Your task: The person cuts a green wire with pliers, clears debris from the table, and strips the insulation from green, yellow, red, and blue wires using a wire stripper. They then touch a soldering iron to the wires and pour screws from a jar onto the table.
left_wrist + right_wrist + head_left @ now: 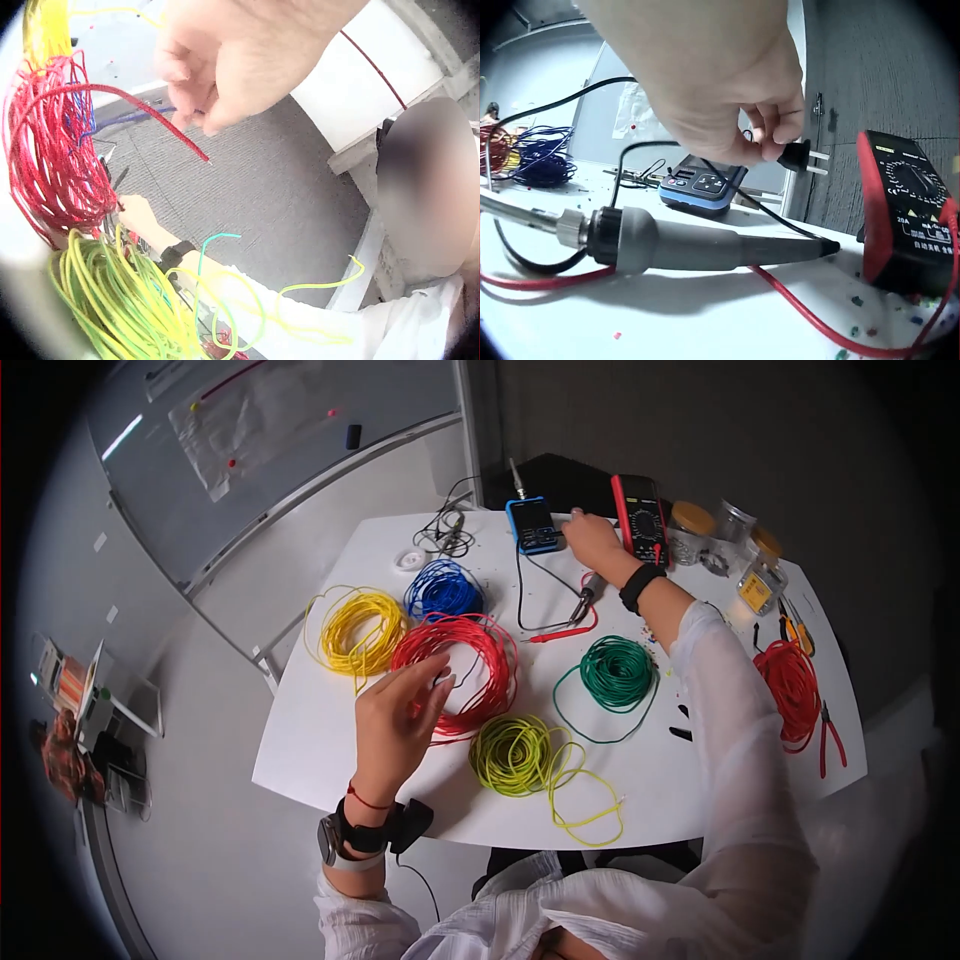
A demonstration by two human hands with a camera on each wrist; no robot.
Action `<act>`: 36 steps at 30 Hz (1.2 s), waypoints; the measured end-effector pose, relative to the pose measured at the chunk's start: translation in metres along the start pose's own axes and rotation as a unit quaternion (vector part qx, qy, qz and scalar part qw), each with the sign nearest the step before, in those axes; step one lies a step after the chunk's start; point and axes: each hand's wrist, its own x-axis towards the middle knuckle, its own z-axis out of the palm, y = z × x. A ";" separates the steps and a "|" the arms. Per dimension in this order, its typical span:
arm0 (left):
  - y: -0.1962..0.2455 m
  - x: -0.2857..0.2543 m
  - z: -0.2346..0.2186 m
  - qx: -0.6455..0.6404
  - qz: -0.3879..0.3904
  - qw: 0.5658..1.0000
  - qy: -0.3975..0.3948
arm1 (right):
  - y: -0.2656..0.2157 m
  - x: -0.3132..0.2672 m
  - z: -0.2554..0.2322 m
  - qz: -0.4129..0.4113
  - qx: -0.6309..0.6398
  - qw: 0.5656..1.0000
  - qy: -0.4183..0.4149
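My right hand [592, 540] pinches a black two-pin plug [796, 155] by its body, prongs outward, between the handheld oscilloscope [531, 520] and the red-edged multimeter [645, 525]. Beneath that hand lies a grey-handled soldering iron [682, 244] with a black cord. My left hand [390, 720] hovers over the near-left side of a red wire coil [490, 660], thumb and fingers apart. In the left wrist view, a red wire end [196, 150] and a blue wire [124, 119] pass close by the fingertips, the blue one partly hidden by them.
Yellow [345, 635], blue [443, 590], green [615, 675] and yellow-green [510, 755] wire coils lie about the white table. At right are another red coil [787, 695], red-handled pliers [828, 745] and lidded jars [690, 530]. Red and black test leads cross near the soldering iron.
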 end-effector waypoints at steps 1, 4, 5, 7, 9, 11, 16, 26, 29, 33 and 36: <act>-0.001 0.001 0.001 -0.003 0.007 1.000 -0.006 | 0.001 0.000 -0.003 0.004 0.009 0.999 0.036; -0.005 0.001 0.001 0.000 0.002 1.000 -0.013 | 0.005 0.005 -0.007 0.022 0.029 0.996 0.077; -0.005 0.000 0.001 -0.012 -0.012 1.000 0.006 | 0.008 0.008 0.000 0.024 0.069 0.993 0.092; -0.007 -0.001 0.001 -0.028 -0.034 0.999 0.029 | 0.008 0.012 0.008 0.048 0.159 0.984 0.068; -0.006 -0.001 0.001 -0.031 -0.031 0.999 0.023 | 0.006 0.006 0.011 0.059 0.184 0.981 0.008; -0.003 -0.001 -0.001 -0.024 -0.036 0.999 0.011 | 0.009 -0.003 0.007 0.055 0.175 0.983 -0.004; -0.007 -0.003 -0.002 -0.022 -0.034 0.999 -0.020 | 0.035 -0.033 -0.062 -0.013 0.193 0.981 -0.009; -0.026 -0.093 -0.023 -0.121 -0.147 0.971 0.146 | 0.041 -0.329 -0.206 0.072 0.394 0.903 0.154; -0.053 -0.122 -0.007 0.051 -0.108 0.986 0.120 | 0.031 -0.415 -0.168 0.236 0.478 0.825 0.186; -0.043 -0.117 0.007 0.118 -0.106 0.967 0.197 | 0.031 -0.469 -0.100 0.343 0.440 0.785 0.269; -0.037 -0.119 0.008 0.190 -0.119 0.958 0.180 | 0.027 -0.465 -0.097 0.350 0.412 0.800 0.263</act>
